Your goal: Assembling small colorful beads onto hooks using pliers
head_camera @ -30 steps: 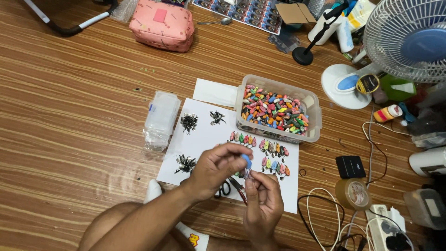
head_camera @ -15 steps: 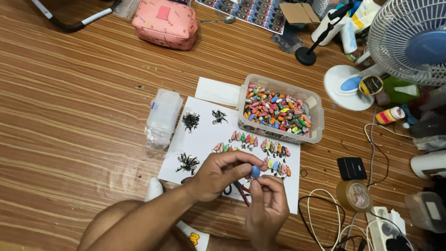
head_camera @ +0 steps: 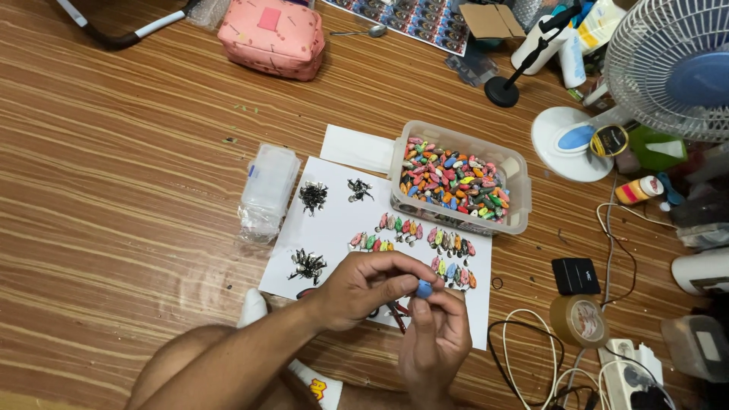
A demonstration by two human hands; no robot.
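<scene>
Head view: left hand [head_camera: 363,287] and right hand [head_camera: 434,342] both pinch small blue oval bead [head_camera: 424,288] over white paper sheet [head_camera: 338,228] on brown wooden worktop [head_camera: 137,152]. Hands barely shifted since a second ago; bead still held, same fiddling continuing.

Wooden floor [head_camera: 114,152] with striped brown grain, evenly lit; a white electric fan [head_camera: 668,68] stands at the upper right, a pink pouch [head_camera: 273,38] at the top.

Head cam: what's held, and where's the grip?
A small blue bead, pinched between the fingertips of the left hand and right hand. Which part of it they grip cannot be told.
</scene>
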